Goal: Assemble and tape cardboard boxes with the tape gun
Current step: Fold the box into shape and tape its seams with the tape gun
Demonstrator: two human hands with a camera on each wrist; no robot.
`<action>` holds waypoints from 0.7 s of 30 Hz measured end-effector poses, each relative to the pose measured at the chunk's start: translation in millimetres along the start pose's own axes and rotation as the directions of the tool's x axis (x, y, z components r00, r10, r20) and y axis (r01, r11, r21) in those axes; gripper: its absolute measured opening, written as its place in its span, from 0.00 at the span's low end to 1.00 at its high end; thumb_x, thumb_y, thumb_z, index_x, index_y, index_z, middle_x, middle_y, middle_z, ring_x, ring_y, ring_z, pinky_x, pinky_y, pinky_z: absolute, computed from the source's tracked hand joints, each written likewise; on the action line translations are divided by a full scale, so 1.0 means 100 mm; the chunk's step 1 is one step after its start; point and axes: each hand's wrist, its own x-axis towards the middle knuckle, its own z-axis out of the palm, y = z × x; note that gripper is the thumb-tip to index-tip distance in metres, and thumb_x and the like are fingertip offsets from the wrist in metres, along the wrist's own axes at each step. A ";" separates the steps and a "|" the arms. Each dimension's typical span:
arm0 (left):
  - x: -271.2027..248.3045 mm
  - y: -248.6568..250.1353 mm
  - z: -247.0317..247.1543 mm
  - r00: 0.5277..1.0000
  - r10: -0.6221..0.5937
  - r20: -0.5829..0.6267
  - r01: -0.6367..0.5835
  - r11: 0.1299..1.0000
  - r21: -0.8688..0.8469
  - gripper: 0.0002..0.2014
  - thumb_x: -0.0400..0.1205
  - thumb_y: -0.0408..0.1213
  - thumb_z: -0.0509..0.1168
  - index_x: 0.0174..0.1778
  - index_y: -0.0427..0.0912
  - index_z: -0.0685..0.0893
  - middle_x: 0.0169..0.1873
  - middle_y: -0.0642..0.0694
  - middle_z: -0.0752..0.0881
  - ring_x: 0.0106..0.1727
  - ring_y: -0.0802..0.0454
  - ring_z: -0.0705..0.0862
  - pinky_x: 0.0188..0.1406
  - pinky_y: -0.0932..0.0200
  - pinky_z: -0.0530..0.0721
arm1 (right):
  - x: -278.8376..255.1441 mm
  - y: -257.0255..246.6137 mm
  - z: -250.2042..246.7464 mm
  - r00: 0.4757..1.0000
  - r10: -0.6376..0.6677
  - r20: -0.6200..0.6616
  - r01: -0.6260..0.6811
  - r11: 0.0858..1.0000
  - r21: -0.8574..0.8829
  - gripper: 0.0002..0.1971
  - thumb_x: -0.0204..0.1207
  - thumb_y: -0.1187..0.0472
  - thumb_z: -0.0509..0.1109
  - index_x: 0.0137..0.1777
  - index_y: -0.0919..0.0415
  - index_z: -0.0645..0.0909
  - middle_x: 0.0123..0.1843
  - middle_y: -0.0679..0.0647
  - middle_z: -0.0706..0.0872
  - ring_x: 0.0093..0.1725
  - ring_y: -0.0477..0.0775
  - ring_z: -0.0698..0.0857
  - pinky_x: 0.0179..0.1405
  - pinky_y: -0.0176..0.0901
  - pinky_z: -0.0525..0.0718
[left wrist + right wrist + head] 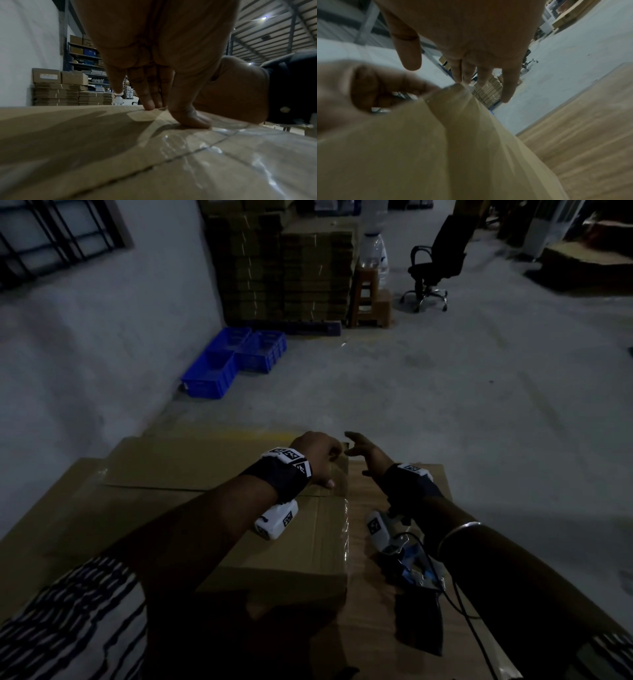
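At far left, against the wall, you see blue crates [236, 361] and stacks of flat cartons [284, 261] well apart from your work; judged from that supply, more boxes remain to be built. Nearer, the cardboard box [274, 542] lies directly before you on flattened cardboard sheets [51, 525], its top flaps folded shut. Clear tape [240, 146] already covers the flap seam along the box's right side, so 1 seam appears sealed. Your left hand [317, 455] rests at the far right corner of the box: in the left wrist view its thumb [190, 119] presses flat on the taped cardboard, while the fingers [147, 102], held close together, touch down at the tape's far end. The hand appears to be smoothing that end rather than gripping anything. Just right of it, your right hand [368, 455] hovers beside the same corner with fingers straight and slightly spread, holding nothing; whether a fingertip touches the tape there you cannot tell from the blurred right wrist view. Farther right, the tape gun [411, 563] lies set down on the cardboard sheet beside the box, under your right forearm, apart from both hands. By this evidence, taping of this face is nearly finished; any other faces are hidden.
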 end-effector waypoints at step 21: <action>-0.04 -0.08 0.07 0.998 0.053 0.022 -0.055 0.996 0.066 0.37 0.73 0.51 0.77 0.76 0.42 0.73 0.68 0.41 0.75 0.68 0.40 0.75 0.66 0.48 0.77 | -0.38 0.32 0.03 0.998 -0.009 -0.066 -0.010 0.961 -0.275 0.25 0.84 0.63 0.70 0.81 0.58 0.73 0.77 0.55 0.80 0.78 0.58 0.76 0.69 0.48 0.75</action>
